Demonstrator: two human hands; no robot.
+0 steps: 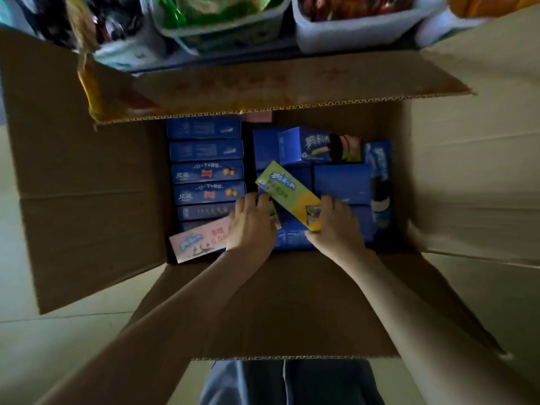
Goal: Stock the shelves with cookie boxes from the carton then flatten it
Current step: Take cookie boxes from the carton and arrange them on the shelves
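Clearly the job is at an early stage: the carton (87, 185) sits open on the floor (43, 361), all four flaps spread, and it looks mostly full. A row of blue boxes (207, 171) stands on edge along its left side, with a pink box (198, 239) at the near end of that row. More blue ones lie jumbled on the right.

The right hand (336, 226) grips the near end of a green box (287, 191), its fingers (330, 201) curled over the top and the thumb underneath. That box lies tilted across the middle, raised above the blue ones. The left hand (252, 226) is just beside its left edge. Its fingers (257, 200) are bent at that edge, but I cannot tell whether they hold the box or only touch it.

Nearly all the stocking is left, and flattening has to wait until the carton is emptied.

For room, straight up is open. The far flap (292, 89) leans over the back boxes and lies between the carton and the shelf (233, 58), where tubs (336, 36) already crowd the front. Lifting clear of that corrugated edge looks necessary. The near flap (277, 311) lies under both forearms.
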